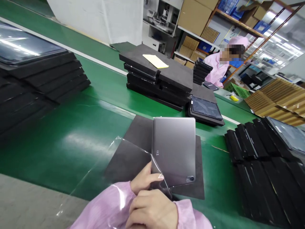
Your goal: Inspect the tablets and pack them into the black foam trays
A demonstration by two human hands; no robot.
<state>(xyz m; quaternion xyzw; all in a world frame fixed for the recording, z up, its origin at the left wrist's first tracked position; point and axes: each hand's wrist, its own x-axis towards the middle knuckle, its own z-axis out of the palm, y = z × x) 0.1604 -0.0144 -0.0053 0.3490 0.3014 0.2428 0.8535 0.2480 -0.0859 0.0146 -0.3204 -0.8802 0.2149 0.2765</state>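
A grey tablet [175,146] lies back side up, its camera at the lower right corner, on a dark foam sheet [200,178] on the green table. Clear plastic film [133,149] spreads from the tablet's left edge over the foam and my left sleeve. My left hand [146,178] is at the tablet's lower left, thumb and fingers closed on the film. Just below and in front, my right hand [153,208] is curled with its knuckles up; what its fingers hold, if anything, is hidden.
Stacks of black foam trays stand at the left [43,70], at the back [157,76] and at the right [267,178]. A yellow paper [156,61] tops the back stack. Beyond it, a person in pink [216,66] is near shelves and boxes.
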